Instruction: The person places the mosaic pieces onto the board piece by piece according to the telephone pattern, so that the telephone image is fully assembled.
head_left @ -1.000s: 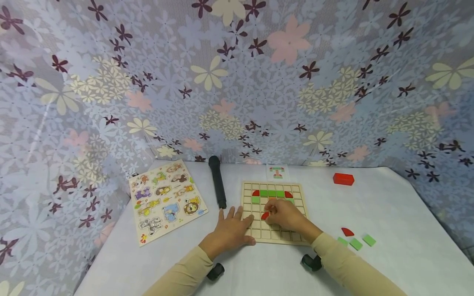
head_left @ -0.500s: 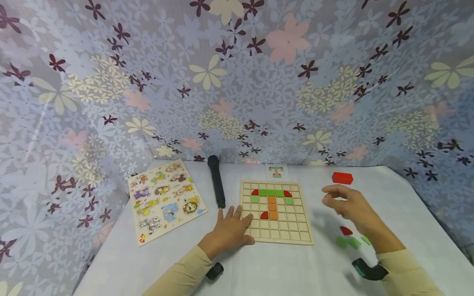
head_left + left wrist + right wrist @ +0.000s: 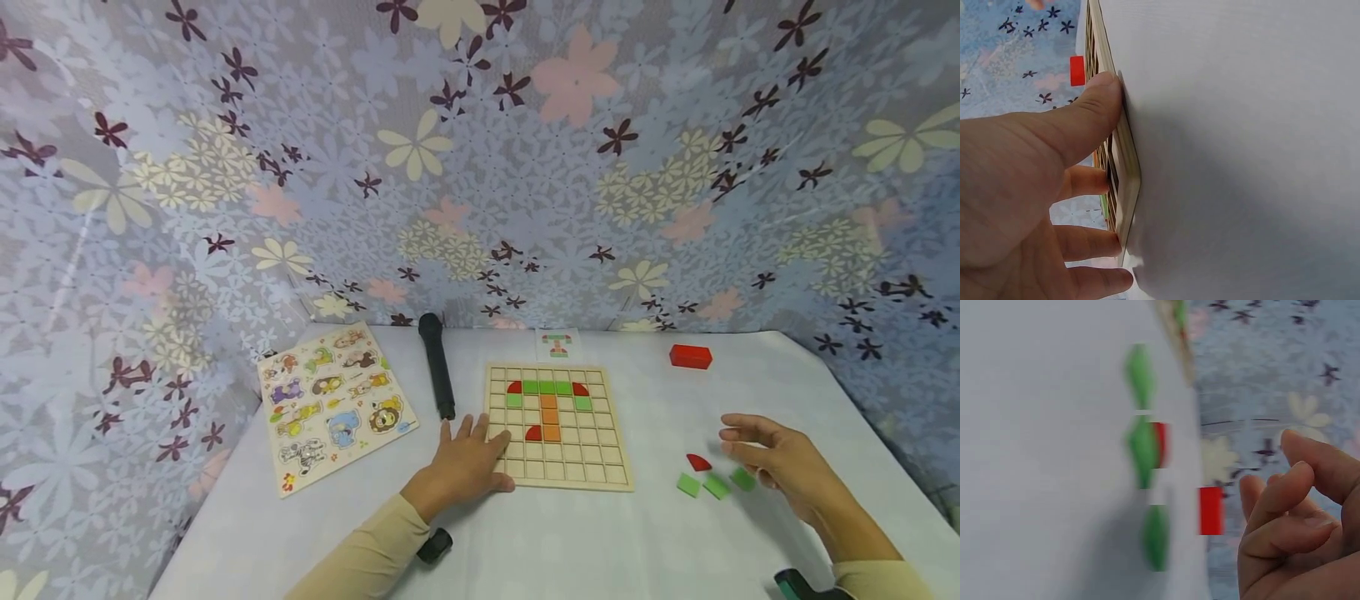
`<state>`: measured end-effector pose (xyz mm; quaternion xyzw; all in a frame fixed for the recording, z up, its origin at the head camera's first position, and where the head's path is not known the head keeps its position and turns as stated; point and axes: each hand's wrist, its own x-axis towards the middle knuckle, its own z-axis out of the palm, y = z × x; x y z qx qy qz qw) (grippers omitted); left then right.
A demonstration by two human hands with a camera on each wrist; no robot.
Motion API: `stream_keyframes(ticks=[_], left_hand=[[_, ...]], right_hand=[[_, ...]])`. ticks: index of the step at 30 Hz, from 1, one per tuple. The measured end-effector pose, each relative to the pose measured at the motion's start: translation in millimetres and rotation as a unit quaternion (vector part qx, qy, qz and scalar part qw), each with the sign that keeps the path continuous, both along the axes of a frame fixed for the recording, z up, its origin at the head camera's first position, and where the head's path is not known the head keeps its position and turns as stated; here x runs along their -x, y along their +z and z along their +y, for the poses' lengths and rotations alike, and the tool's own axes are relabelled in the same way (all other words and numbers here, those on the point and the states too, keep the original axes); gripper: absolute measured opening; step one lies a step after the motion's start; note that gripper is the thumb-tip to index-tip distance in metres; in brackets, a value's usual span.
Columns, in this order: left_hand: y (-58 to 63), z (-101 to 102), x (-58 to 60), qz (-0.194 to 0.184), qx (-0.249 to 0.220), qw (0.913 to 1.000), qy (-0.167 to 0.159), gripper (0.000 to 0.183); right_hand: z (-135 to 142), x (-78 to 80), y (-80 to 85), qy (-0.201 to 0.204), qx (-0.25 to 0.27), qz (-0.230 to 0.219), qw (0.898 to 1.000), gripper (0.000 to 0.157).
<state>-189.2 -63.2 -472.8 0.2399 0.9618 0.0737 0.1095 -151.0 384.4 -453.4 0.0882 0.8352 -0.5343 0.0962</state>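
Observation:
A wooden grid board lies mid-table, bearing green square tiles, orange tiles stacked in a column, and red quarter-circle tiles. My left hand rests on its near-left corner with fingers spread; the left wrist view has the thumb against the board's edge. Over the table at right hovers my right hand, fingers loosely bent and holding nothing. Just left of it lie a loose red quarter-circle tile and three green squares, blurred in the right wrist view.
Behind the board lies a small card printed with a similar coloured pattern. A red block sits at the back right. To the left are a black microphone and an animal puzzle board. A flowered cloth hangs behind the table.
My right hand has left the red quarter-circle tile beside the orange column and swung right, past the loose tiles. The left hand has stayed on the board's corner.

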Motion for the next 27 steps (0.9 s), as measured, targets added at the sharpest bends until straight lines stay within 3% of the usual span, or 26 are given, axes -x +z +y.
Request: stream_keyframes(ticks=[4, 8, 13, 19, 27], left_hand=[[-2.2, 0, -0.1, 0.003, 0.002, 1.0, 0.001, 0.079], [-3.9, 0, 0.5, 0.002, 0.0, 1.0, 0.002, 0.079], [-2.6, 0, 1.1, 0.0, 0.001, 1.0, 0.002, 0.079], [-0.5, 1, 0.5, -0.002, 0.002, 1.0, 0.003, 0.079], [1.1, 1, -0.7, -0.001, 0.003, 1.0, 0.003, 0.079]], right_hand=[[-5, 3.1, -12.3, 0.015, -0.052, -0.032, 0.998, 0.068], [-10, 9.3, -17.2, 0.028, -0.109, -0.048, 0.992, 0.073], [-14, 13.2, -21.8, 0.054, -0.166, -0.036, 0.984, 0.068], [-22, 17.4, -24.6, 0.066, -0.216, -0.038, 0.973, 0.05], [-30, 20.6, -25.6, 0.054, -0.227, -0.06, 0.97, 0.041]])
